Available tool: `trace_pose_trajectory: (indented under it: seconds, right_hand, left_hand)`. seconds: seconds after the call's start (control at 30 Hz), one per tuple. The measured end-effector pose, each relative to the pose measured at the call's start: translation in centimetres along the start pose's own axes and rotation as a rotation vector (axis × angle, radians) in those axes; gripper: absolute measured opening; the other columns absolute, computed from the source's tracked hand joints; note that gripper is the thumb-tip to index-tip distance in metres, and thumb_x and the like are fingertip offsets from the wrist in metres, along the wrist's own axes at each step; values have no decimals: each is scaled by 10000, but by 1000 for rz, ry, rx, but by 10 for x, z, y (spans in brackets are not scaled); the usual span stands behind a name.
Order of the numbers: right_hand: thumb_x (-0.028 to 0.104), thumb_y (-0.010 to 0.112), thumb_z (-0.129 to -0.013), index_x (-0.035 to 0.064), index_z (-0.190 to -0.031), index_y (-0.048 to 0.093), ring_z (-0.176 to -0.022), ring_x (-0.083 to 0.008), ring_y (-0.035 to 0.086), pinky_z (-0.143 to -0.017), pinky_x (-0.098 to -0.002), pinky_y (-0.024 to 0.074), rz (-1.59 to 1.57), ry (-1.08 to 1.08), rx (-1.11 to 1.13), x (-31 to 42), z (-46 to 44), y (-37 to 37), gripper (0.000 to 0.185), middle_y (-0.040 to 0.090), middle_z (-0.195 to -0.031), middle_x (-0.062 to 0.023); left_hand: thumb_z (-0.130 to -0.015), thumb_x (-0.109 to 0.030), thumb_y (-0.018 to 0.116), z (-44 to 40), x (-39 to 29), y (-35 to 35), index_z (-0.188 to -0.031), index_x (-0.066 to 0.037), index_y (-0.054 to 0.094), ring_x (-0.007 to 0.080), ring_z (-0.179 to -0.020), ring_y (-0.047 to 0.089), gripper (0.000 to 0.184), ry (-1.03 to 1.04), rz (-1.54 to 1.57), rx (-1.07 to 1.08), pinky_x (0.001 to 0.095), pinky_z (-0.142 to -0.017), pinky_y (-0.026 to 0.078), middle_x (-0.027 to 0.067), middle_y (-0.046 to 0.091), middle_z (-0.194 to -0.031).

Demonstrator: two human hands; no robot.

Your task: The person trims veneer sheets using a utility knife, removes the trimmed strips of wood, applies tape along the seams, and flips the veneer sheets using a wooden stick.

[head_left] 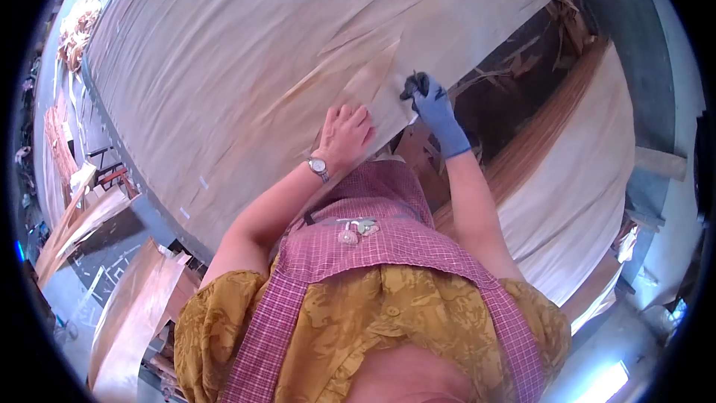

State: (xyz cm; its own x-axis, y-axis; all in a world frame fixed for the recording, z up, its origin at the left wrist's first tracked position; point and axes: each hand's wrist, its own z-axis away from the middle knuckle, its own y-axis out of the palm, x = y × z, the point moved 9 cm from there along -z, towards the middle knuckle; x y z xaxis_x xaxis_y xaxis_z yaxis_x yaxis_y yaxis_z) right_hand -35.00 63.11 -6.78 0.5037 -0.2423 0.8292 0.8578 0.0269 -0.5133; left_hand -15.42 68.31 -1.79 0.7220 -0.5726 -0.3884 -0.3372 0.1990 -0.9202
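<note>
A wide, thin wood veneer sheet (246, 52) with ripples and creases lies in front of me. My left hand (344, 136), bare and with a watch on the wrist, rests on the veneer near its close edge, its slightly bent fingers laid on the surface. To its right, my right hand (436, 108) wears a blue glove with dark fingertips. Its fingers are closed at the edge of the sheet. A small pale tip shows below them, but I cannot make out what they hold.
A thick stack of veneer sheets (574, 179) stands on the right. Torn veneer scraps (514, 63) lie in the dark gap beside my right hand. More loose veneer pieces (142, 298) are at the lower left, and shredded strips (78, 30) lie at the far left.
</note>
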Motion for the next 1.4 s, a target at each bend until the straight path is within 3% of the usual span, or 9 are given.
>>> trace_pose_trajectory:
  seconds: [0.2, 0.33, 0.43, 0.63, 0.77, 1.0, 1.1, 1.2, 1.4]
  right_hand:
    - [263, 676, -862, 3, -954, 628, -756, -278, 689, -701, -380, 532, -161, 242, 104, 13, -93, -1, 280, 706, -819, -141]
    - [263, 661, -888, 12, -897, 622, -693, -177, 691, -610, -331, 522, 600, -111, -2, 15, -106, -16, 255, 682, -753, -127]
    - [256, 636, -910, 9, -895, 615, -672, -184, 675, -592, -328, 511, -71, 335, 250, 6, -60, -19, 248, 667, -745, -136]
    - [230, 593, -958, 17, -990, 583, -611, -118, 607, -532, -265, 468, -486, 296, 288, 5, -18, -4, 216, 671, -756, -63]
    - [216, 578, -970, 24, -1013, 586, -601, -107, 606, -523, -250, 471, -475, 268, 684, 50, -2, 43, 196, 680, -775, -65]
    - [233, 594, -956, 21, -981, 597, -589, -156, 634, -534, -311, 505, -321, 369, 707, 39, 0, 99, 213, 693, -814, -89]
    - [228, 568, -964, 47, -945, 600, -626, -115, 619, -547, -270, 476, 365, -363, 574, 49, -13, 94, 184, 696, -809, -78]
    - [188, 568, -948, 29, -1065, 582, -679, -163, 654, -625, -346, 517, 572, -436, 486, 67, -32, 66, 197, 689, -815, -93]
    - [250, 578, -960, 55, -1070, 605, -581, -91, 581, -503, -248, 440, -288, 145, 726, 95, -63, 102, 225, 713, -857, -55]
  left_hand:
    - [-823, -122, 588, -108, 16, -16, -1401, -106, 469, 237, -1076, 522, 591, -80, 108, -227, 389, -901, 395, 68, 515, -1396]
    - [-847, -161, 563, -136, 10, 7, -1427, -125, 447, 225, -1064, 518, 593, -105, -145, -126, 395, -874, 388, 42, 509, -1408]
    - [-862, -208, 557, -132, 14, 16, -1399, -147, 483, 211, -1070, 512, 546, -131, -235, -96, 396, -855, 386, 25, 502, -1413]
    - [-835, -98, 569, -138, 22, -10, -1289, -152, 581, 261, -1090, 539, 457, -177, 86, -174, 416, -904, 406, 53, 585, -1303]
    - [-793, 22, 543, -60, 88, -59, -1251, -112, 607, 306, -1140, 548, 481, -627, 235, -602, 420, -986, 394, 88, 627, -1245]
    - [-825, -126, 565, -5, 26, -27, -1345, -122, 546, 239, -1248, 487, 520, -473, -179, -187, 394, -995, 380, 21, 498, -1434]
    - [-833, -180, 585, -8, 22, -19, -1365, -136, 535, 228, -1256, 479, 536, -470, -247, -128, 405, -993, 370, 0, 491, -1440]
    - [-823, -171, 618, -4, 26, -19, -1360, -149, 542, 222, -1245, 481, 543, -464, -232, -164, 403, -994, 366, -8, 503, -1433]
    - [-821, -116, 622, 5, 71, -32, -1329, -146, 562, 222, -1191, 507, 513, -590, 11, -269, 396, -975, 385, -4, 519, -1415]
